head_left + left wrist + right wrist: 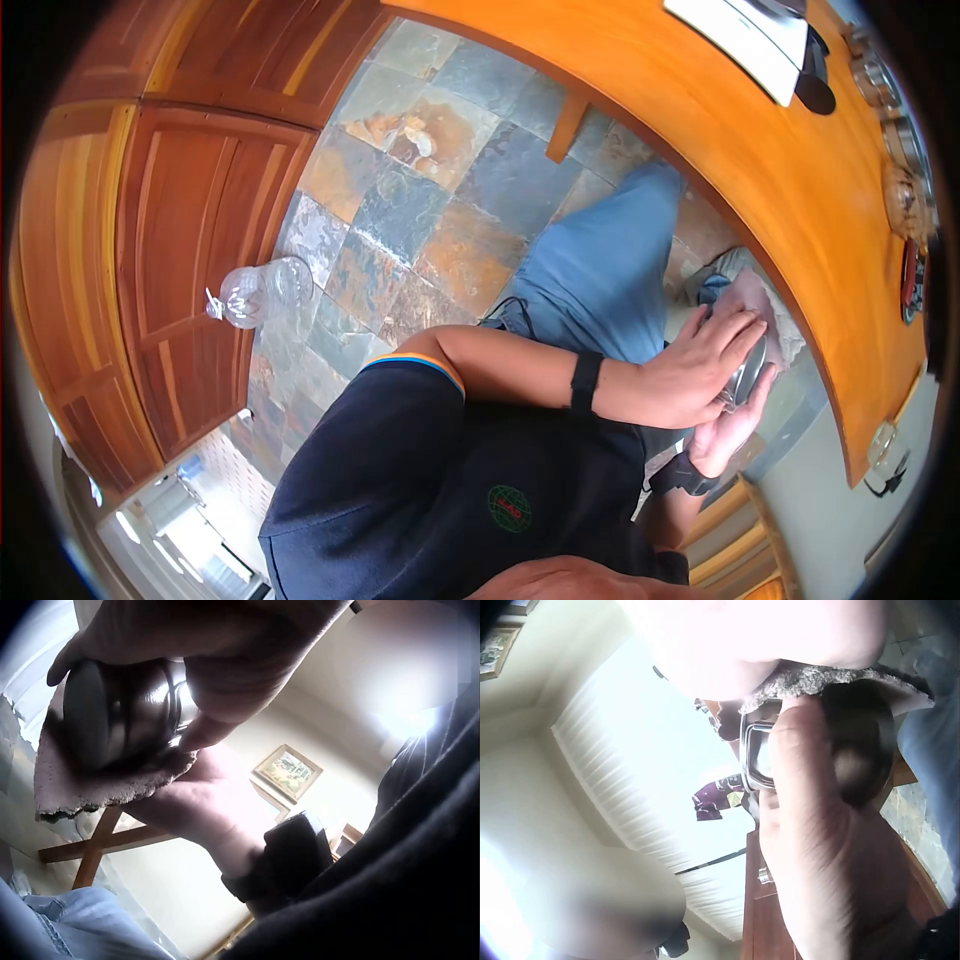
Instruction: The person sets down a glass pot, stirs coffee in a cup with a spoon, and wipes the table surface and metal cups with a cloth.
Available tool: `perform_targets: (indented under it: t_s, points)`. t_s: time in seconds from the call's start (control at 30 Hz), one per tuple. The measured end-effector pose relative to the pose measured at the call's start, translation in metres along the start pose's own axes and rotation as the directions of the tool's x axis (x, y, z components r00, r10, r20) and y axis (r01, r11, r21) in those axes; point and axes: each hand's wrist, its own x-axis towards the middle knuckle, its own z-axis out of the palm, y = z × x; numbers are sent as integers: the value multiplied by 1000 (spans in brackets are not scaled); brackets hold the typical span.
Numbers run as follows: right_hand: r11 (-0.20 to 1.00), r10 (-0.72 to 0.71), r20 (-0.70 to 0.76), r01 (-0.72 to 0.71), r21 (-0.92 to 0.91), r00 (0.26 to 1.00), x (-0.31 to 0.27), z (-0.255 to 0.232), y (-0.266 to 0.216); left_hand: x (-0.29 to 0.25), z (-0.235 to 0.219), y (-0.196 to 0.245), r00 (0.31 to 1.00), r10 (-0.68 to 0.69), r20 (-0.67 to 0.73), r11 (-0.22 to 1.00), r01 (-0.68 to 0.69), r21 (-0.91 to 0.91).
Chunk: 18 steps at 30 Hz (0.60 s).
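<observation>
A shiny metal container (748, 376) is gripped by my left hand (680, 375), whose fingers lie over it. From the other side, my right hand (735, 428) cups it. A pinkish cloth (745, 305) with a rough grey edge shows past the fingers. In the left wrist view, the cloth (75, 772) lies between the container (124, 712) and my right hand (195, 802), with my left hand (247, 660) above. The right wrist view has my left thumb and hand (840, 840) against the container (862, 742), with the cloth (802, 681) pressed on by my right hand (780, 637).
An orange wooden counter (620, 60) curves along the right, bearing a white device (745, 45) and several jars. Wooden cabinets (200, 240) line the left. A clear plastic bottle (245, 297) stands on the slate floor (480, 230). A wooden chair (740, 540) is at bottom right.
</observation>
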Motion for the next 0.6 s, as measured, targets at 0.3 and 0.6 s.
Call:
perform_targets:
  t_s: [0.3, 0.6]
  points:
    - [998, 48, 22, -49, 34, 999, 8, -1, -5, 5, -7, -6, 997, 25, -68, 1000, -24, 10]
    - [995, -66, -31, 63, -74, 997, 4, 10, -2, 1, -1, -16, 999, -35, -39, 969, 24, -244]
